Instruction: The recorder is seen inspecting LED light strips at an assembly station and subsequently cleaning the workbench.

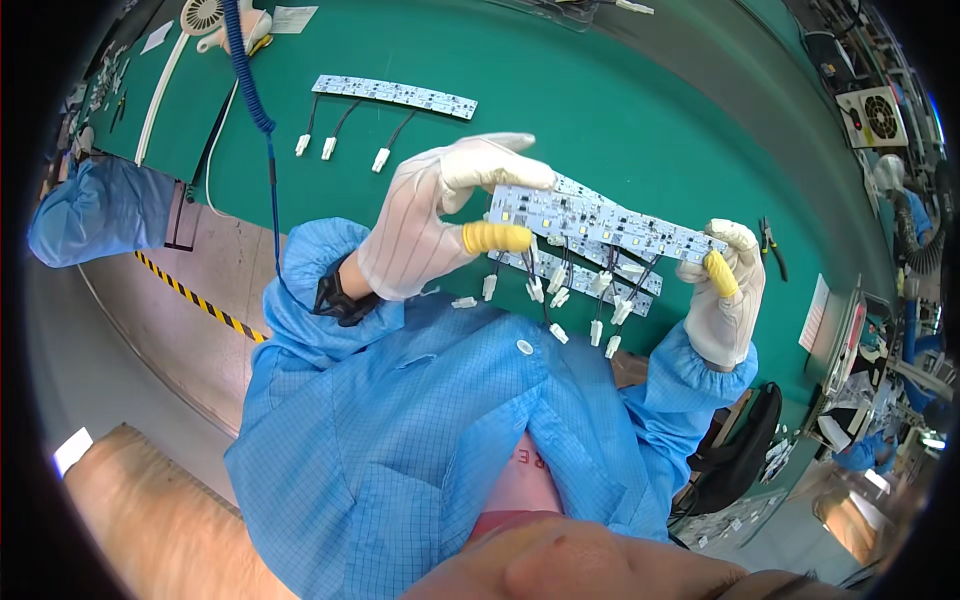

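Observation:
Gloved in white with a yellow thumb cover, my left hand (pixel 425 215) pinches the left end of a long white circuit board (pixel 600 222). The right end of that board is between the fingers and thumb of my right hand (pixel 730 285), also gloved, with a yellow cover on one digit. Small components and pale yellow LED squares dot the face of the board. Partly hidden underneath are more such circuit boards (pixel 637 302) on the green mat. Several dark wires with white plug connectors (pixel 558 332) hang toward me; which board each belongs to I cannot tell.
Farther off on the green mat (pixel 600 110) lies another circuit board (pixel 395 95) with three wired connectors. Dark-handled pliers (pixel 772 248) rest to the right. A coiled blue cord (pixel 245 75) hangs at the left, near a white fan (pixel 203 16). Another person's blue sleeve (pixel 105 210) reaches in at far left.

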### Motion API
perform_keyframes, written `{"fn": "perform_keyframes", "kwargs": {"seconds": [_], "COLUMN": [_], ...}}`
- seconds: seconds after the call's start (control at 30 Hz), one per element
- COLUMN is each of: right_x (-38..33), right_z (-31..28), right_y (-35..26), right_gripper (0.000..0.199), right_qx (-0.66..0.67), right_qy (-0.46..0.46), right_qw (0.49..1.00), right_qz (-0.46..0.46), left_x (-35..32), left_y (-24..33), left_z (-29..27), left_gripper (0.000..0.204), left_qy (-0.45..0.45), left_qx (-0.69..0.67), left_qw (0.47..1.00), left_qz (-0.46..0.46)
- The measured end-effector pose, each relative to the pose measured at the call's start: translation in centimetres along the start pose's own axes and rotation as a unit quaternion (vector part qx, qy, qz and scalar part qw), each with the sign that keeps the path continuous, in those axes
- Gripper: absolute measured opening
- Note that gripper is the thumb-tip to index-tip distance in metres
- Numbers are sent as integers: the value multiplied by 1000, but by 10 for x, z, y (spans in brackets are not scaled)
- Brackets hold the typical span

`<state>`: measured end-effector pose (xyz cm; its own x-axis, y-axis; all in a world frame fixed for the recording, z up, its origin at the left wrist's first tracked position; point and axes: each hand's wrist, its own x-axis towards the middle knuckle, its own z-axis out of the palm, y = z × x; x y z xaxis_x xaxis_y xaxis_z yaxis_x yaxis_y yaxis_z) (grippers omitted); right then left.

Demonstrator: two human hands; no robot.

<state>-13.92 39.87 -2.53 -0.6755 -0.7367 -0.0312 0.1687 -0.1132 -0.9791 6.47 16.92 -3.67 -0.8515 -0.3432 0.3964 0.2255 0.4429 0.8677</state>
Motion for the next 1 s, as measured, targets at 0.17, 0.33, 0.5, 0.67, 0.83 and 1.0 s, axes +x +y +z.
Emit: {"fn": "perform_keyframes", "kwargs": {"seconds": [0.17, 0.33, 0.5, 0.67, 0.83, 1.0], "right_x": [-3, -5, -2, -6, -10, -10], "right_z": [7, 4, 5, 11, 20, 28], "right_y": [-6, -6, -8, -18, -20, -20], "right_gripper": [50, 56, 46, 55, 47, 53], "right_qx": [-114, -75, -63, -51, -81, -74], "right_qy": [-20, -28, -24, -19, -3, -8], "right_qw": [993, 997, 997, 998, 997, 997], "right_qz": [23, -7, -21, 10, -18, -9], "left_x": [-3, -5, -1, 1, 0, -2], "left_y": [-11, -13, -13, -1, -6, -9], "left_z": [1, 3, 1, -9, -13, -14], "left_gripper": [50, 45, 44, 42, 49, 50], "left_qy": [69, 105, 113, 81, 74, 94], "left_qx": [18, 18, -24, -27, -125, -125], "left_qw": [997, 994, 993, 994, 987, 986], "left_qz": [-12, -4, 2, -64, -63, -64]}}
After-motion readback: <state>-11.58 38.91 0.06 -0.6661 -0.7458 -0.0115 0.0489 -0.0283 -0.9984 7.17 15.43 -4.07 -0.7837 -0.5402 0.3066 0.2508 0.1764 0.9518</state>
